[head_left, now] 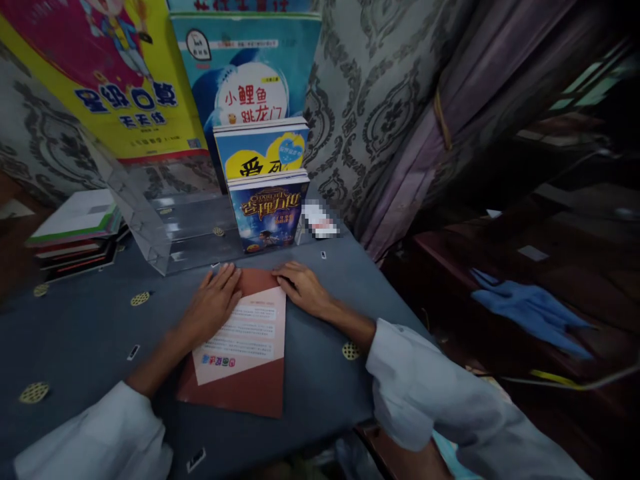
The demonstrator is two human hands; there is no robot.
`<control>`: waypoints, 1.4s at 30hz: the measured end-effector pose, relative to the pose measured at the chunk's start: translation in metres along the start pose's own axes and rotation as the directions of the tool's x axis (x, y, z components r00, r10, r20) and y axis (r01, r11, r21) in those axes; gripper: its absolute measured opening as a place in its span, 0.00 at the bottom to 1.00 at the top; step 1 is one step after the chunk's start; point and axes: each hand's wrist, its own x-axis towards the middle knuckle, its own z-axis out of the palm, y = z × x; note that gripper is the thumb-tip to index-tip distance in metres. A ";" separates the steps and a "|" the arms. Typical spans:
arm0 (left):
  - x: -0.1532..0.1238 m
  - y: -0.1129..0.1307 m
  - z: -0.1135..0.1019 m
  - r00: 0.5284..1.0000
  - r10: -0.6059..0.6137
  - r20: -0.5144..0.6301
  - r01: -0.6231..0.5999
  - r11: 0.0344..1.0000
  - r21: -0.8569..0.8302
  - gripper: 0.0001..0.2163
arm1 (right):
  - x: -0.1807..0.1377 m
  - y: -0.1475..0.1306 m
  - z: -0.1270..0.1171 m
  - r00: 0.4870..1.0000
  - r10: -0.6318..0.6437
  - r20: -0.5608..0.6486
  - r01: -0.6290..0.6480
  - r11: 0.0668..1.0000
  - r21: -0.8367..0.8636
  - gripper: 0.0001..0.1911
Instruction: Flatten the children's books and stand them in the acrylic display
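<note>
A reddish-brown booklet (260,393) with a pale panel of printed text lies flat on the dark cloth-covered table, its print upside down to me. My left hand (215,300) rests flat on its upper left side, fingers stretched toward the far edge. At the far right corner is my right hand (304,288), touching the booklet with slightly bent fingers and the thumb apart. Just beyond both hands, a clear acrylic rack (155,247) holds a dark blue book (267,217), with a blue and yellow book (265,150) and a teal book (250,60) behind.
A pile of books (75,220) sits at the left. A yellow and pink workbook (150,127) stands at the rack's back, against the patterned wall. Beside a purple curtain (410,153), a blue cloth (530,307) lies on dark furniture to the right.
</note>
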 end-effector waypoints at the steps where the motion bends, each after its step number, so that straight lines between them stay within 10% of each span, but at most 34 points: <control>1: 0.001 0.002 -0.002 1.000 -0.004 0.008 0.004 1.000 0.004 0.25 | 0.000 0.000 -0.001 1.000 0.003 0.002 -0.003 1.000 0.010 0.14; 19: 0.032 0.055 -0.015 0.961 0.178 0.210 -0.134 0.969 -0.206 0.28 | -0.022 0.003 -0.015 0.989 0.126 -0.073 -0.113 0.980 0.164 0.17; 42: 0.032 0.059 -0.015 0.958 0.205 0.201 -0.173 0.971 -0.166 0.24 | -0.024 0.000 -0.022 0.990 0.100 -0.103 -0.099 0.995 0.017 0.15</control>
